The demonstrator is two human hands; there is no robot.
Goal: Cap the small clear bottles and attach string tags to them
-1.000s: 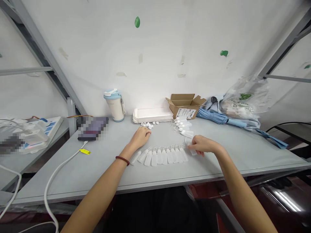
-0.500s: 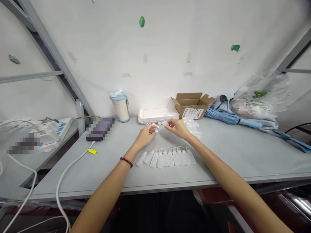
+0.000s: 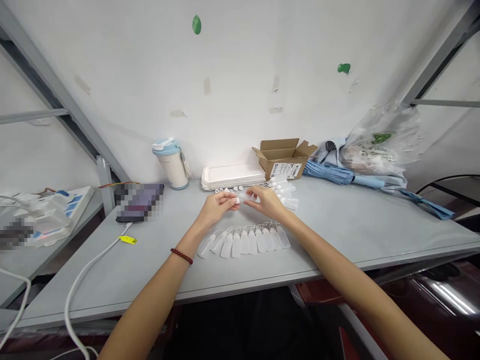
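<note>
My left hand (image 3: 214, 209) is closed in a pinch on a small white cap (image 3: 237, 200). Facing it, my right hand (image 3: 267, 201) has thumb and fingers closed on a small translucent plastic piece (image 3: 246, 197), mostly hidden by the fingers. Only a narrow gap separates the two hands. Nearer the table's front edge lies a row of several translucent plastic bottles (image 3: 244, 243) with thin bent tubes. More translucent bottles (image 3: 289, 202) lie just beyond my right hand. Several small white caps (image 3: 235, 188) sit behind my fingers.
A stack of white trays (image 3: 232, 175) and an opened cardboard box (image 3: 279, 165) stand against the wall. To the left are a tumbler (image 3: 172, 166) and a phone (image 3: 140, 202) on a white cable (image 3: 80, 280). A folded blue umbrella (image 3: 330, 172) and plastic bag (image 3: 378, 145) lie right.
My hands have come closer together, the cap and the translucent piece now almost meeting. The camera has turned slightly right, so the scene sits further left.
</note>
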